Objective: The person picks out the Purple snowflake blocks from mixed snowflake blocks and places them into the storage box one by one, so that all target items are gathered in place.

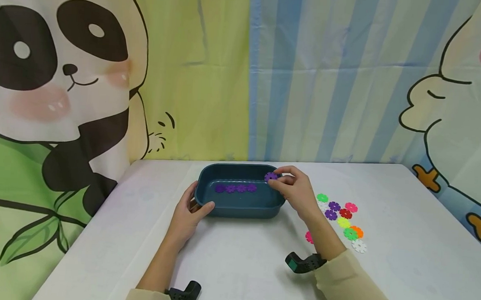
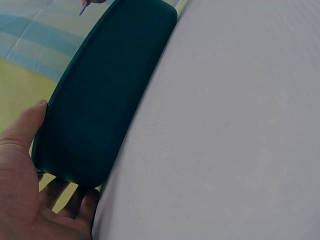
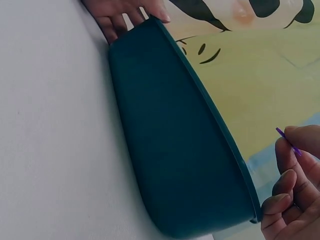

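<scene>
A dark teal rectangular plastic basin [image 1: 245,212] stands on the table, its long side facing me. My left hand [image 1: 187,216] holds its left end, with the thumb on the rim and the fingers against the outer wall, as the left wrist view also shows. Several purple snowflake discs [image 1: 241,188] lie in a row on the basin floor. Above the basin's right end my right hand [image 1: 297,189] pinches another purple snowflake disc [image 1: 270,176] between thumb and forefinger. In the right wrist view that disc [image 3: 288,141] appears edge-on, higher than the rim.
Right of the basin, loose snowflake discs [image 1: 344,222] in green, purple, pink, red, yellow, orange and white are scattered on the white-covered table [image 1: 234,263]. One pink disc [image 1: 309,237] is partly hidden by my right forearm. A printed curtain [image 1: 211,76] hangs behind the table.
</scene>
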Action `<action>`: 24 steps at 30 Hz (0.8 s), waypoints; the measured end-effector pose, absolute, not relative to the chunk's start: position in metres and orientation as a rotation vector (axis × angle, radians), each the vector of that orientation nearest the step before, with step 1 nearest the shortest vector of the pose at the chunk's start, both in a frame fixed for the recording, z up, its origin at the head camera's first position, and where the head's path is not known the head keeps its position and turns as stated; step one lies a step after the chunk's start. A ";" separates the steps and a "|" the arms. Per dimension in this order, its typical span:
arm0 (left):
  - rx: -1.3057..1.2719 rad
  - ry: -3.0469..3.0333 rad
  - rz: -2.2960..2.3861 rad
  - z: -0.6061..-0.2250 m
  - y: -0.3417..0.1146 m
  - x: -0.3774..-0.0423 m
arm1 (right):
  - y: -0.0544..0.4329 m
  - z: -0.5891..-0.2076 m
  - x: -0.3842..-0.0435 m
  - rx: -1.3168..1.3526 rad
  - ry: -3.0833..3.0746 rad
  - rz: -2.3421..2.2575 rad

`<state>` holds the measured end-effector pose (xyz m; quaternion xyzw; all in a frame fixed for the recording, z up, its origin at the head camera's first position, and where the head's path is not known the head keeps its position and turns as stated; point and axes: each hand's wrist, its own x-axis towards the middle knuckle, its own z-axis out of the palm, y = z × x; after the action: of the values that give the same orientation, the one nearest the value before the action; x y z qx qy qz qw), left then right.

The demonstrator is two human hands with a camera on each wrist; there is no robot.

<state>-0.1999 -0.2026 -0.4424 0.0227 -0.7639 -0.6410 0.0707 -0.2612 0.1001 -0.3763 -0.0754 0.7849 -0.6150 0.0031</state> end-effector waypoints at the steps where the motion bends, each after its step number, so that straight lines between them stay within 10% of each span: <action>1: 0.066 -2.293 -1.934 -0.442 -0.202 -0.200 | 0.099 -0.376 -0.261 -0.244 2.458 -1.930; 24: 0.043 -2.271 -1.941 -0.442 -0.201 -0.200 | 0.059 -0.376 -0.265 -0.391 2.451 -1.950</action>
<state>-0.1998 -0.2014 -0.4420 0.0145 -0.7579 -0.6477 0.0769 -0.2645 0.0588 -0.3756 -0.1238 0.7765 -0.6178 -0.0071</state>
